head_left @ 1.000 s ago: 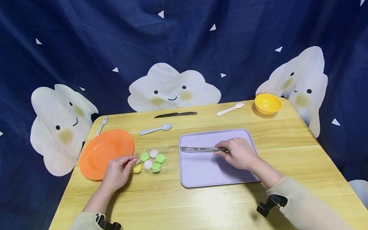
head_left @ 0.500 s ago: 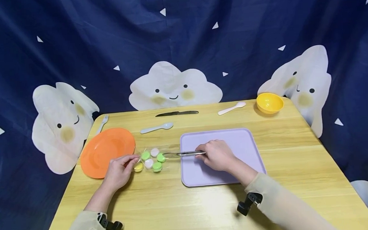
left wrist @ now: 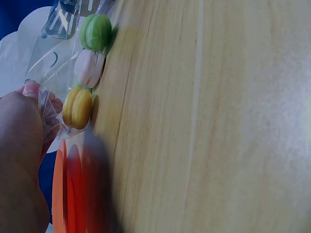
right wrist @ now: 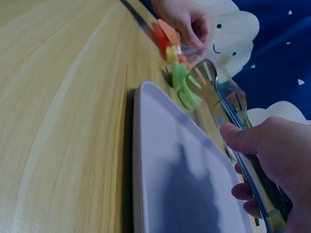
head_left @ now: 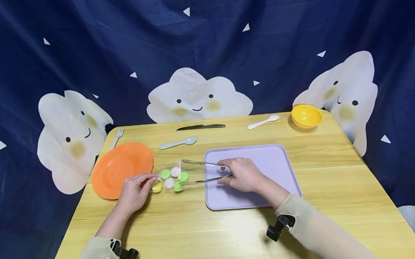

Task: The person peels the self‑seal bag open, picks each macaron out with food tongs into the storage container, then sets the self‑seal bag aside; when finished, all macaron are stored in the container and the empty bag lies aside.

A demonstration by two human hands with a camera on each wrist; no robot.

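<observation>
A clear plastic bag (left wrist: pixel 54 65) of macarons lies on the table, its left end pinched between the thumb and fingers of my left hand (head_left: pixel 133 192). Green macarons (head_left: pixel 165 174), pale ones (head_left: pixel 169 183) and a yellow macaron (head_left: pixel 157 187) show through the film. My right hand (head_left: pixel 244 174) grips metal tongs (right wrist: pixel 238 128) above the lilac tray (head_left: pixel 276 161). The tongs' two arms are spread, and their slotted ends reach left to the bag's right part. Whether they touch a macaron I cannot tell.
An orange plate (head_left: pixel 120 168) lies beside my left hand, with a fork (head_left: pixel 116 138) behind it. Farther back are a pale spoon (head_left: pixel 178 142), a black knife (head_left: pixel 200 126), a pinkish spoon (head_left: pixel 263 122) and a yellow bowl (head_left: pixel 306 116).
My right hand has moved left with the tongs, from over the tray to the bag. The tongs' arms, close together before, have spread apart. My left hand still pinches the bag.
</observation>
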